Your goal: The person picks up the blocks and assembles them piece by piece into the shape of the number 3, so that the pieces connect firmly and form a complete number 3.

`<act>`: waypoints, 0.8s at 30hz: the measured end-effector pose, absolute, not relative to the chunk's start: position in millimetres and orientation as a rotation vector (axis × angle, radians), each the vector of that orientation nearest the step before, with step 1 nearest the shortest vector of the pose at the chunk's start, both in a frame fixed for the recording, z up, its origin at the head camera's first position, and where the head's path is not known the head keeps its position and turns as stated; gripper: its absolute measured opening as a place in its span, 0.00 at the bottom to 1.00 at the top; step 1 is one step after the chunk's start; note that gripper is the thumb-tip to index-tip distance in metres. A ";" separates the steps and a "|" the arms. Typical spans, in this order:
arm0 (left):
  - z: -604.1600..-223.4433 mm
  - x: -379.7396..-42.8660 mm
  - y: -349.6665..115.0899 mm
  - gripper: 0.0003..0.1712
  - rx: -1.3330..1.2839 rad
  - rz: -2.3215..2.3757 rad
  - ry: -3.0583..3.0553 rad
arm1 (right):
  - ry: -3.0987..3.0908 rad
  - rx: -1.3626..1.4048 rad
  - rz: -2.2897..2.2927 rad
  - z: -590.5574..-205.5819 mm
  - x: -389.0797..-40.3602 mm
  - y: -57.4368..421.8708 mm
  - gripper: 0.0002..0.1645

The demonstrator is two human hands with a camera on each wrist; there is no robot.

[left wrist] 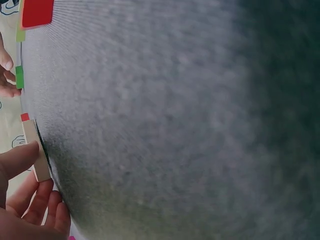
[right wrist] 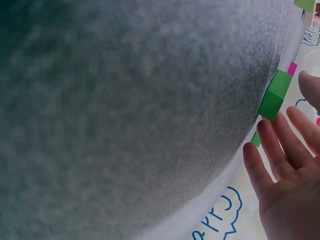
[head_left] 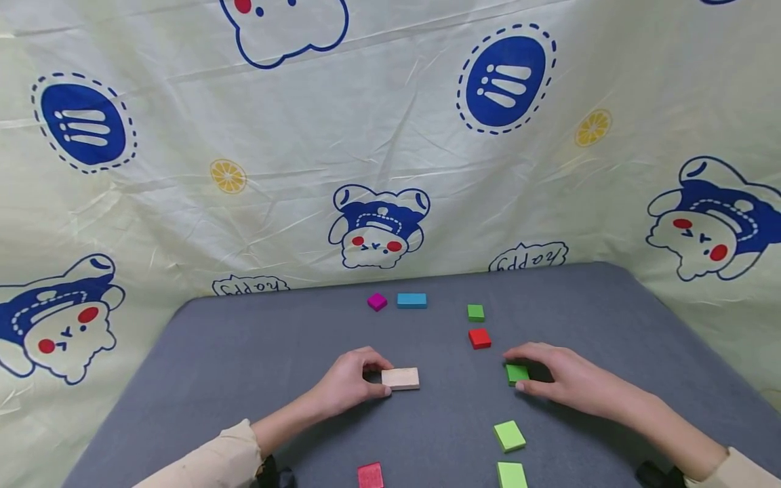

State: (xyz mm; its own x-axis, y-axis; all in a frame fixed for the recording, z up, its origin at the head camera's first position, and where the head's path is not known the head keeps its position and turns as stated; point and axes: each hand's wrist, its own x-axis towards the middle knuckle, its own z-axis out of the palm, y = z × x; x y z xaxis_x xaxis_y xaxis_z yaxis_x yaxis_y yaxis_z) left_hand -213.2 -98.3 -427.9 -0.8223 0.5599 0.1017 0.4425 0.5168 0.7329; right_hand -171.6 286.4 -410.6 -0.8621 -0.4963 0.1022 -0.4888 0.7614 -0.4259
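My left hand (head_left: 352,381) pinches the left end of a plain wooden block (head_left: 400,379) on the grey table; thumb and fingertips lie on its sides. In the left wrist view the block (left wrist: 36,152) shows its long narrow side under the thumb. On the right, my right hand (head_left: 561,376) is around a green block (head_left: 516,374), thumb on the near side and fingers on the far side. In the right wrist view the fingers are spread and fairly straight, and the thumb (right wrist: 310,90) stands off the green block (right wrist: 275,96).
Beyond the hands lie a magenta block (head_left: 377,301), a blue block (head_left: 411,300), a small green block (head_left: 476,312) and a red block (head_left: 479,338). Nearer are two light green blocks (head_left: 509,436) and a pinkish-red block (head_left: 370,475). A printed cloth (head_left: 390,135) hangs behind the table (head_left: 244,352).
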 end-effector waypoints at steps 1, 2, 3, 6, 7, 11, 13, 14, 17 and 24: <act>-428.1 -213.4 -98.6 0.14 0.873 1.179 2.616 | 2.931 -0.820 -0.699 -410.3 -171.7 286.6 0.27; -428.4 -213.8 -98.8 0.14 0.879 1.164 2.625 | 2.931 -0.814 -0.699 -410.4 -171.8 286.8 0.27; -428.8 -214.2 -98.9 0.14 0.886 1.151 2.633 | 2.931 -0.814 -0.696 -410.3 -172.1 287.3 0.26; -430.0 -215.6 -99.5 0.14 0.901 1.119 2.649 | 2.923 -0.804 -0.699 -410.2 -173.2 289.0 0.25; -430.2 -216.1 -99.8 0.14 0.905 1.115 2.649 | 2.920 -0.802 -0.699 -410.1 -173.6 289.7 0.24; -430.4 -217.7 -100.3 0.14 0.915 1.102 2.642 | 2.903 -0.801 -0.695 -410.3 -175.3 292.3 0.23; -430.1 -218.2 -100.2 0.14 0.914 1.097 2.638 | 2.894 -0.796 -0.694 -410.7 -176.1 293.1 0.23; -430.0 -218.4 -100.2 0.14 0.910 1.094 2.637 | 2.891 -0.794 -0.692 -410.9 -176.4 293.5 0.23; -429.5 -218.8 -100.2 0.14 0.911 1.091 2.636 | 2.884 -0.794 -0.688 -411.5 -176.9 294.6 0.22; -429.3 -219.8 -99.7 0.15 0.925 1.102 2.621 | 2.890 -0.842 -0.684 -412.3 -177.9 296.8 0.19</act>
State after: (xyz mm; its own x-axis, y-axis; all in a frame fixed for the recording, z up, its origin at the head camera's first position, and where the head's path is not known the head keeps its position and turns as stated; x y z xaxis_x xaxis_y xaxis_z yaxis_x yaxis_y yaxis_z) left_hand -219.8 -99.7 -429.3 -0.7981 0.5951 0.0945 0.4837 0.5392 0.6894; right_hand -177.9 296.8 -412.3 -0.8496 -0.5228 0.0695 -0.4985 0.7530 -0.4296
